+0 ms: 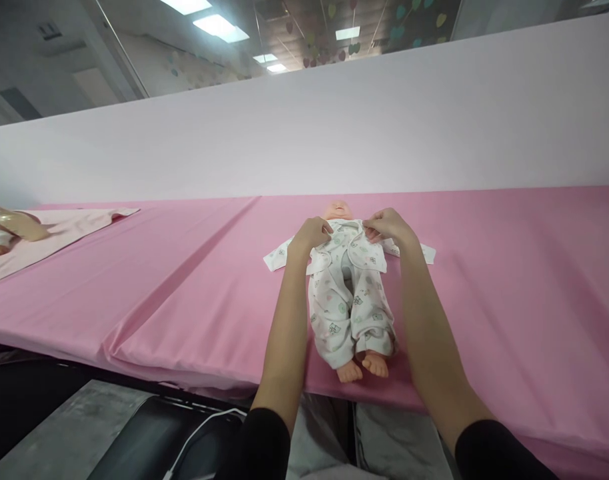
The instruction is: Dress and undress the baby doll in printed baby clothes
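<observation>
On its back on the pink sheet lies a baby doll (339, 211), its head toward the wall and its bare feet toward me. White printed pants (332, 320) cover its legs. A matching baby jacket (367, 255) lies over its chest, with both sleeves spread out sideways. My left hand (312, 235) is closed at the jacket's left front edge near the shoulder. Opposite it, my right hand (388, 225) pinches the jacket near the neckline on the right. The fingertips are partly hidden against the cloth.
A pink sheet (509, 287) covers the long table, which runs along a white partition (304, 140). At the far left, another doll (22, 225), partly cut off, lies on a pale pink cloth (79, 223). Below the table edge, a white cable (199, 427) crosses a black surface.
</observation>
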The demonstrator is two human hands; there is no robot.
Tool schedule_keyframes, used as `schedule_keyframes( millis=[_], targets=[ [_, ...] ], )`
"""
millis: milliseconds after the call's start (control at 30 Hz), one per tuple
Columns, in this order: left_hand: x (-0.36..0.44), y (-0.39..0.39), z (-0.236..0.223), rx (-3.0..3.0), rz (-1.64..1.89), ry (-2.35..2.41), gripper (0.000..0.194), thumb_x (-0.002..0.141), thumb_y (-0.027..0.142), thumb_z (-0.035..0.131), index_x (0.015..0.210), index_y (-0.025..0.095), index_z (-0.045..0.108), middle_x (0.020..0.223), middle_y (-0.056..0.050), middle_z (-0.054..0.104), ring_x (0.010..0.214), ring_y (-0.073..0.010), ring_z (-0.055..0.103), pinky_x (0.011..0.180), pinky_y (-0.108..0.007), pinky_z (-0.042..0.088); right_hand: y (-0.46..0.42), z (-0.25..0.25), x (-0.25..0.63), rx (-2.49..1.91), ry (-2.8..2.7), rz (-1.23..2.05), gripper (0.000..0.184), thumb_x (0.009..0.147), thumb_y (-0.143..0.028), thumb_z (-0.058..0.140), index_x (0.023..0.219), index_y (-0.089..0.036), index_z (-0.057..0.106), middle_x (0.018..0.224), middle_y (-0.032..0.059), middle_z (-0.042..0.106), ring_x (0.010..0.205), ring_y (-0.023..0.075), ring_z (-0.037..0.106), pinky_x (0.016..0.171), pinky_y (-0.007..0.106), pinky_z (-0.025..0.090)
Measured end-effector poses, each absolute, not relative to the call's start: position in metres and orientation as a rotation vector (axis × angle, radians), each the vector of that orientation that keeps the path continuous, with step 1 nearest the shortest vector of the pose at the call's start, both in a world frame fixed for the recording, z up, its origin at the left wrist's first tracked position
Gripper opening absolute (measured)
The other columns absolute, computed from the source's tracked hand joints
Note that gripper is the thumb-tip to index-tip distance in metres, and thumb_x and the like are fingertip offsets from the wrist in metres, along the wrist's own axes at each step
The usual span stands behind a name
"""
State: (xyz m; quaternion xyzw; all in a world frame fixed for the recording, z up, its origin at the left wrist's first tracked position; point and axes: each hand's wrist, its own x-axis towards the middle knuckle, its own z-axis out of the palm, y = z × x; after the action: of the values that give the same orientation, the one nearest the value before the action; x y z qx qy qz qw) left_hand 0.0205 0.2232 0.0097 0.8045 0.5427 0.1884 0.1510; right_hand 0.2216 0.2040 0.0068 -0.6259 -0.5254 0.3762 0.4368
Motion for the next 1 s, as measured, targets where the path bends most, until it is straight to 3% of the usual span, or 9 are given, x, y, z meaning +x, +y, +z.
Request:
schedule_keyframes(
  millis=[100, 267, 433, 633, 767, 1000],
  targets=[
    [0.022, 0.224, 0.008, 2.322, 0.560, 1.575, 0.020, 0.068, 0.011, 0.061, 0.085, 0.016, 0.069, 0.090, -0.005, 0.068, 0.074, -0.0142, 0.060, 0.060, -0.022, 0.044, 0.205, 0.007, 0.217, -1.622, -1.377, 0.870, 0.026, 0.070, -0.025, 0.074, 0.054, -0.014, 0.056, 0.050, 0.0069, 0.060, 0.041, 0.0151, 0.057, 0.040, 0.028, 0.053],
    [0.026, 0.227, 0.006, 2.364, 0.715, 1.418, 0.007, 0.070, 0.014, 0.059, 0.075, 0.016, 0.065, 0.079, -0.004, 0.067, 0.068, -0.0128, 0.058, 0.061, -0.023, 0.044, 0.212, 0.001, 0.209, -1.544, -1.397, 0.801, 0.033, 0.060, -0.039, 0.081, 0.061, -0.015, 0.058, 0.051, 0.0041, 0.059, 0.040, 0.0146, 0.056, 0.034, 0.026, 0.048],
    [0.035, 0.227, 0.005, 2.269, 0.926, 1.268, 0.009, 0.073, 0.016, 0.057, 0.080, 0.014, 0.062, 0.076, -0.003, 0.066, 0.066, -0.0108, 0.058, 0.064, -0.022, 0.046, 0.213, -0.002, 0.206, -1.481, -1.424, 0.828, 0.029, 0.052, -0.018, 0.085, 0.066, -0.014, 0.060, 0.045, 0.0005, 0.057, 0.037, 0.0136, 0.055, 0.035, 0.023, 0.046],
    [0.040, 0.231, -0.006, 2.172, 0.824, 1.207, 0.011, 0.072, 0.014, 0.053, 0.077, 0.015, 0.063, 0.064, 0.000, 0.063, 0.058, -0.0106, 0.056, 0.059, -0.022, 0.044, 0.209, 0.000, 0.205, -1.540, -1.447, 0.698, 0.024, 0.068, -0.009, 0.066, 0.090, -0.015, 0.063, 0.045, -0.0024, 0.057, 0.037, 0.0158, 0.056, 0.042, 0.026, 0.048],
    [0.038, 0.234, -0.010, 2.131, 0.781, 1.225, 0.012, 0.073, 0.018, 0.054, 0.078, 0.015, 0.064, 0.065, 0.000, 0.064, 0.058, -0.0103, 0.055, 0.060, -0.023, 0.044, 0.211, -0.001, 0.205, -1.730, -1.578, 0.611, 0.009, 0.073, -0.010, 0.057, 0.076, -0.015, 0.063, 0.045, 0.0007, 0.057, 0.041, 0.0167, 0.058, 0.049, 0.029, 0.050],
    [0.038, 0.230, -0.006, 2.111, 0.757, 1.224, 0.013, 0.073, 0.016, 0.052, 0.079, 0.013, 0.063, 0.064, -0.001, 0.062, 0.058, -0.0101, 0.053, 0.057, -0.021, 0.041, 0.210, 0.004, 0.200, -1.801, -1.757, 0.689, 0.009, 0.071, -0.010, 0.059, 0.064, -0.014, 0.056, 0.060, 0.0033, 0.057, 0.055, 0.0140, 0.060, 0.051, 0.023, 0.048]
  ],
)
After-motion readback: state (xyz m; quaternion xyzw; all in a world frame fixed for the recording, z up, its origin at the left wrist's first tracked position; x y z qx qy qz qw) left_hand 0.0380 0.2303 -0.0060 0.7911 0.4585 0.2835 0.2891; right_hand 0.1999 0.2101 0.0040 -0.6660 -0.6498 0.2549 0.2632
